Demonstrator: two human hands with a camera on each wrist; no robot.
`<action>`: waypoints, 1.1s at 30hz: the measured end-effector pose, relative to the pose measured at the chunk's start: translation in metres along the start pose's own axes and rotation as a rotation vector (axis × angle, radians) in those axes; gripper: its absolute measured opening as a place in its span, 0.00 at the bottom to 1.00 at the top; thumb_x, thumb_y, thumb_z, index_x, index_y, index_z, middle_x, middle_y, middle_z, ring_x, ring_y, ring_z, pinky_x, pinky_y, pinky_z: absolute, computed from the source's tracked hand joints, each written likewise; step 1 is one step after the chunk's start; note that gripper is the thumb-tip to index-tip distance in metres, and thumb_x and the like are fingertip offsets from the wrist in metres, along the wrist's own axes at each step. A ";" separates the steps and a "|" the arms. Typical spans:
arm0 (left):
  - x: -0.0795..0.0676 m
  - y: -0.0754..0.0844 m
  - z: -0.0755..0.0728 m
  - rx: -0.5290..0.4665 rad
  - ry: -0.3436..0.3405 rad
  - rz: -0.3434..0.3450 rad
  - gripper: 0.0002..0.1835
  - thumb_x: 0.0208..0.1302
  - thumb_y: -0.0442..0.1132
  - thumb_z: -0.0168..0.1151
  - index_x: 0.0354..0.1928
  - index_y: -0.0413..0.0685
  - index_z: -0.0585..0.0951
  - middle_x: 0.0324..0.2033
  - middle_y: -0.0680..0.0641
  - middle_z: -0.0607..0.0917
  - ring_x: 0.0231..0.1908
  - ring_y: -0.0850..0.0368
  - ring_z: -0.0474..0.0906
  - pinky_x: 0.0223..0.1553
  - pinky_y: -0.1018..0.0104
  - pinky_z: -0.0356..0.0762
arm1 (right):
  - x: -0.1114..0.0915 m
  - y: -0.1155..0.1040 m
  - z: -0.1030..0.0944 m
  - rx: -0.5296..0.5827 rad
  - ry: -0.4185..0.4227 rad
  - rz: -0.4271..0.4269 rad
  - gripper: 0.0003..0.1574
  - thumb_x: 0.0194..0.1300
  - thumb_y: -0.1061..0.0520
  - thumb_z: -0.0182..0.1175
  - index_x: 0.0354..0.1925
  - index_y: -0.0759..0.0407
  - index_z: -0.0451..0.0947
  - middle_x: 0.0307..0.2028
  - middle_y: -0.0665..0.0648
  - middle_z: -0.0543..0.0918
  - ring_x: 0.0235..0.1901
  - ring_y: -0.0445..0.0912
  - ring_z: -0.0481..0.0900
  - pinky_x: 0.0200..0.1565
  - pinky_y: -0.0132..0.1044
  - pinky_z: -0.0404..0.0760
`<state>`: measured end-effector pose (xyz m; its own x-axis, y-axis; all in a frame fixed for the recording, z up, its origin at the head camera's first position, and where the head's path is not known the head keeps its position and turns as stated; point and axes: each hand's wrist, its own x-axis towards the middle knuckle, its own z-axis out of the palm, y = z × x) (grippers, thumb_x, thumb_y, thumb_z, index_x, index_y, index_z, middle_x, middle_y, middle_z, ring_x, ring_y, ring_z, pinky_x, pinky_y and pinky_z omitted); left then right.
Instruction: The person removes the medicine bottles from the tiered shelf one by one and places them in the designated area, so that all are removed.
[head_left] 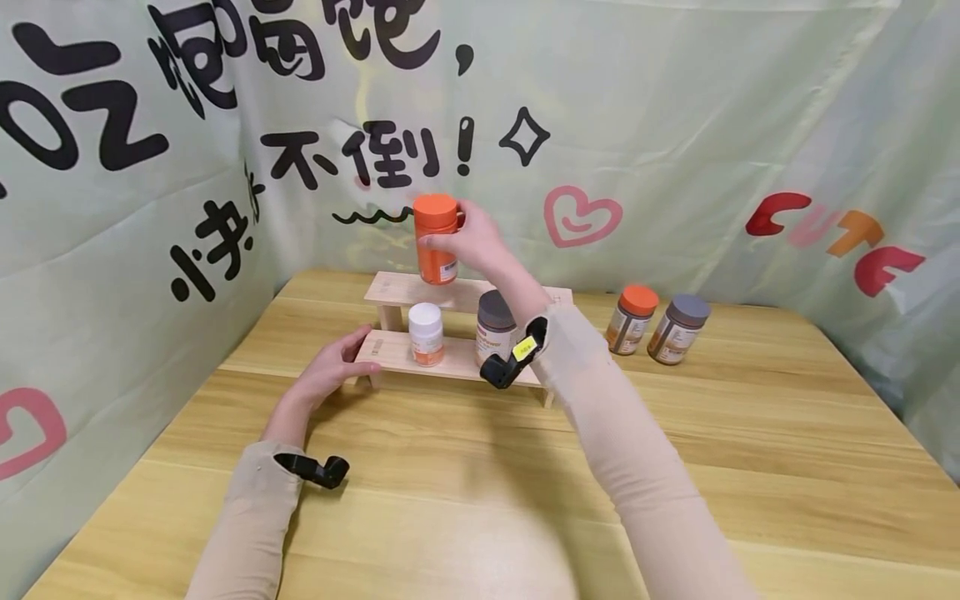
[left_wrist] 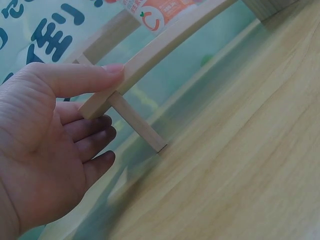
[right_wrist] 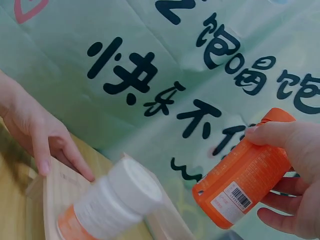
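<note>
My right hand grips an orange pill bottle with an orange lid, upright and just above the left part of a wooden stand's upper tier. In the right wrist view, the thumb and fingers wrap its side, and a barcode label faces the camera. My left hand holds the left end of the two-tier wooden stand, thumb on the lower tier's edge and fingers beneath, as the left wrist view shows. On that lower tier stand a white pill bottle and a grey-lidded jar, partly hidden by my right wrist.
Right of the stand, an orange-lidded jar and another grey-lidded jar stand side by side on the wooden table. A printed cloth backdrop hangs close behind the table and along its left side.
</note>
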<state>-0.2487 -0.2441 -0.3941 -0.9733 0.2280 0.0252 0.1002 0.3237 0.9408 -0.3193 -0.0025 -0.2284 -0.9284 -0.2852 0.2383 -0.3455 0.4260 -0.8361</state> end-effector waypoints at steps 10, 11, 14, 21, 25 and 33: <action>-0.004 -0.002 -0.004 0.017 0.004 -0.002 0.45 0.58 0.38 0.64 0.70 0.35 0.48 0.70 0.37 0.48 0.69 0.42 0.45 0.67 0.50 0.44 | -0.008 0.018 -0.041 0.072 0.059 0.023 0.37 0.54 0.54 0.66 0.59 0.61 0.65 0.50 0.57 0.75 0.48 0.48 0.73 0.50 0.38 0.73; -0.004 -0.001 -0.003 0.016 0.004 -0.001 0.45 0.58 0.38 0.64 0.70 0.35 0.48 0.70 0.37 0.48 0.69 0.42 0.45 0.67 0.51 0.44 | -0.009 0.019 -0.045 0.071 0.069 0.025 0.37 0.54 0.54 0.66 0.59 0.61 0.65 0.50 0.57 0.75 0.48 0.48 0.73 0.50 0.38 0.73; -0.004 -0.002 -0.002 0.008 0.004 -0.003 0.45 0.58 0.38 0.64 0.70 0.34 0.48 0.70 0.37 0.48 0.69 0.43 0.45 0.67 0.52 0.44 | -0.012 0.025 -0.060 0.067 0.090 0.039 0.37 0.55 0.53 0.66 0.60 0.60 0.64 0.51 0.57 0.75 0.49 0.48 0.73 0.51 0.40 0.73; -0.002 -0.003 0.000 -0.006 0.000 -0.008 0.45 0.58 0.37 0.64 0.70 0.35 0.48 0.70 0.37 0.47 0.69 0.43 0.44 0.67 0.52 0.43 | -0.024 0.040 -0.091 0.070 0.130 0.041 0.38 0.56 0.55 0.65 0.61 0.61 0.62 0.53 0.60 0.74 0.50 0.50 0.72 0.54 0.41 0.71; -0.002 -0.002 0.001 -0.017 -0.005 -0.006 0.45 0.58 0.37 0.64 0.70 0.34 0.48 0.70 0.37 0.47 0.69 0.43 0.44 0.67 0.52 0.43 | -0.032 0.051 -0.108 0.083 0.154 0.030 0.37 0.57 0.56 0.64 0.61 0.62 0.62 0.53 0.61 0.73 0.50 0.51 0.72 0.54 0.43 0.71; -0.001 -0.001 0.001 -0.020 -0.004 -0.017 0.45 0.58 0.37 0.64 0.71 0.35 0.48 0.70 0.37 0.46 0.69 0.43 0.44 0.67 0.51 0.43 | -0.051 0.075 -0.144 0.037 0.190 0.067 0.38 0.59 0.51 0.63 0.63 0.61 0.60 0.55 0.61 0.72 0.52 0.51 0.70 0.56 0.45 0.67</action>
<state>-0.2471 -0.2435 -0.3951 -0.9739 0.2266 0.0082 0.0798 0.3087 0.9478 -0.3181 0.1677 -0.2324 -0.9593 -0.0888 0.2679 -0.2805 0.4058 -0.8699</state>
